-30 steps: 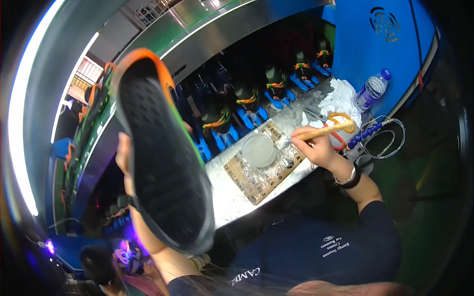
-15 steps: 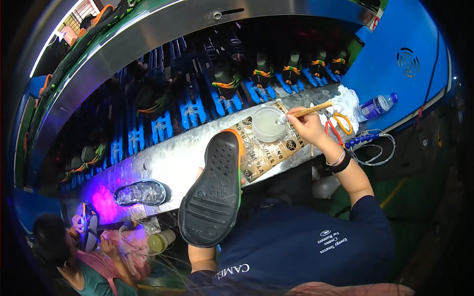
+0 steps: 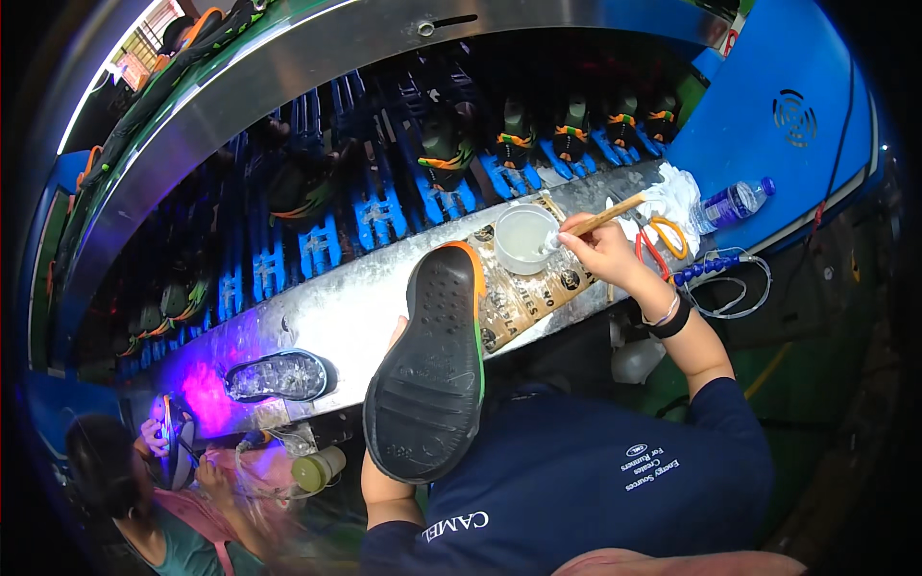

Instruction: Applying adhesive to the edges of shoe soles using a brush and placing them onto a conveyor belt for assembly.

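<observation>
A black shoe (image 3: 427,374), bottom side facing up, shows orange and green along its right edge. My left hand (image 3: 399,330) grips it from behind; only a bit of finger shows beside it, the rest being hidden. My right hand (image 3: 607,253) is closed round the wooden handle of a brush (image 3: 615,211). The brush's white-coated tip is at the right rim of a round, clear bowl (image 3: 506,252) holding cloudy liquid. Under the bowl lies a piece of brown printed cardboard (image 3: 528,305).
A smeared metal bench (image 3: 370,278) runs along blue racks bearing several shoes (image 3: 516,144). A whitish-coated sole (image 3: 279,376) lies at left. Scissors (image 3: 669,237), white cloth (image 3: 677,197), a bottle (image 3: 735,204) and a blue hose (image 3: 706,269) sit at right. A co-worker (image 3: 178,523) handles a shoe at lower left.
The shoe in my left hand has shifted slightly right and tilted, so its bottom catches the light differently. My right hand stays beside the bowl with the brush.
</observation>
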Demonstrator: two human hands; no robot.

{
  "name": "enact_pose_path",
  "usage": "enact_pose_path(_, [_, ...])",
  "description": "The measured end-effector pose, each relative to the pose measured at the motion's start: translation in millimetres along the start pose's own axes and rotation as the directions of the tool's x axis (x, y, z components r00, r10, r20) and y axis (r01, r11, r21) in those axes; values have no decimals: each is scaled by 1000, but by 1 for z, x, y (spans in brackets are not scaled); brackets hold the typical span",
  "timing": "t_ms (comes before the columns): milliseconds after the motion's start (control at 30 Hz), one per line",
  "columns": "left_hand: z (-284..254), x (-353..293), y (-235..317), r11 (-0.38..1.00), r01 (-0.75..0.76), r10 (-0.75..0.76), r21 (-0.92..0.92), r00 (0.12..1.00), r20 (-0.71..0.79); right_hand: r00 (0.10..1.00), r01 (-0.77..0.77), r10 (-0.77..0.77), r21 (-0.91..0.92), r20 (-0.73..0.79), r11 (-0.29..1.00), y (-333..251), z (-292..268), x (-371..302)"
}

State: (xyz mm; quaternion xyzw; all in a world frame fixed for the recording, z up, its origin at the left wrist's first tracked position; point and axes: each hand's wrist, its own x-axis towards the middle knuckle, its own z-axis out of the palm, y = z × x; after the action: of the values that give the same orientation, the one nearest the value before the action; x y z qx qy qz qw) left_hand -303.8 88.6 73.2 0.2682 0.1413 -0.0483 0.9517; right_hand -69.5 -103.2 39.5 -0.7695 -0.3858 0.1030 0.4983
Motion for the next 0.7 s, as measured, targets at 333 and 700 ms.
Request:
enact_pose_path(333, [13, 3, 0, 994, 12, -12, 111, 1000, -1, 962, 274, -274, 153, -17, 950, -57, 22, -13])
enact_pose_path(700, [18, 1, -1, 988, 17, -16, 155, 1000, -7, 890, 456, -455, 44, -19, 889, -63, 27, 2])
